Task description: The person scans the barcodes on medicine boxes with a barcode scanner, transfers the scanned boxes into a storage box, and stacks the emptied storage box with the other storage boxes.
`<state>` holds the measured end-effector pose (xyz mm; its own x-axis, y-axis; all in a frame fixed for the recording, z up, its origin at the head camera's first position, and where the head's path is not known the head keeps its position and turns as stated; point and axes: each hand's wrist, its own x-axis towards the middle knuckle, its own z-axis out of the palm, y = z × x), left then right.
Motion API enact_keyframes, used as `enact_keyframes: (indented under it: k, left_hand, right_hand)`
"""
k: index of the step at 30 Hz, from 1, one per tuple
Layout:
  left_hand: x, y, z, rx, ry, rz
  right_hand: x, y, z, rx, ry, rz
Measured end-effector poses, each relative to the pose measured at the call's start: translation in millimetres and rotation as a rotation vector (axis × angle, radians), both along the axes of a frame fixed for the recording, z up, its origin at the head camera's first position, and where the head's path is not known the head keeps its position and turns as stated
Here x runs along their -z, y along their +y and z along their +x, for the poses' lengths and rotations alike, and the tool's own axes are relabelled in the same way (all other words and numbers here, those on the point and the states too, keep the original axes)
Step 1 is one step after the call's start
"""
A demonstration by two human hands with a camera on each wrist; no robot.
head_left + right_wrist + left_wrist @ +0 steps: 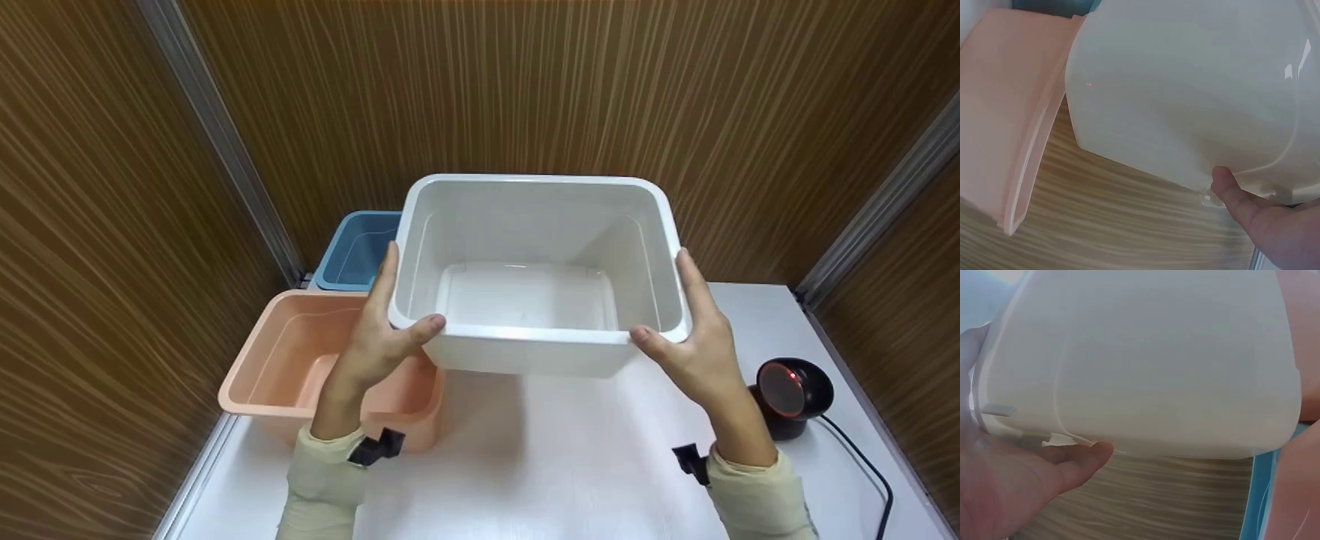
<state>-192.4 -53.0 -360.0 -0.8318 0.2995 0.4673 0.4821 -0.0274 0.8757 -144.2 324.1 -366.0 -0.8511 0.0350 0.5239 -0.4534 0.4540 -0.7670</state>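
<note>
Both hands hold a white plastic storage bin [525, 349] up over the table, its hollow inside tilted toward the head camera. My left hand [379, 337] grips its left front corner, thumb over the rim and fingers along the outer side. At the right front corner my right hand [697, 345] grips it the same way. In the left wrist view, fingers of the left hand [1033, 478] lie against the outer wall of the bin [1174, 365]. The right wrist view has the right hand [1275, 230] against the outside of the bin [1185, 84].
A peach bin [259, 360] stands on the white table [570, 450] at the left, partly behind my left hand. Behind it is a blue bin [341, 255], partly covered by the white one. A black round device [814, 386] with a cable sits at the right. Wood-grain panels [525, 90] enclose the table.
</note>
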Motion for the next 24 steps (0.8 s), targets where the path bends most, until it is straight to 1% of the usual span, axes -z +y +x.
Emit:
enact_keyframes:
  k: [2, 4, 6, 9, 13, 16, 19, 24]
  left_hand:
    - [-3.2, -6.0, -0.2, 0.007, 0.001, 0.018]
    - [-6.5, -11.9, 0.2, 0.013, 0.005, 0.038]
    - [-9.7, -18.6, 0.5, 0.009, 0.003, 0.053]
    - [-13.5, -29.5, 2.0, -0.019, -0.006, 0.062]
    - [-18.0, -43.2, 3.5, -0.070, -0.016, 0.061]
    - [-22.2, -52.4, 3.6, -0.096, -0.024, 0.081]
    - [-26.1, -61.4, 3.2, -0.114, -0.022, 0.100]
    - [-27.8, -77.3, 1.9, -0.149, -0.023, 0.139]
  right_hand:
    - [-2.1, -7, -1.2, -0.004, 0.006, -0.014]
    - [-3.8, -13, -3.6, -0.027, 0.023, -0.034]
    - [-6.1, -20, -6.7, -0.052, 0.051, -0.053]
    - [-9.9, -32, -11.4, -0.082, 0.085, -0.071]
    - [-15.7, -46, -13.0, -0.064, 0.048, -0.077]
    - [-20.2, -56, -14.3, -0.052, 0.014, -0.073]
    - [-23.7, -67, -16.8, -0.048, 0.017, -0.058]
    - [-28.8, -86, -19.4, -0.027, 0.014, -0.025]
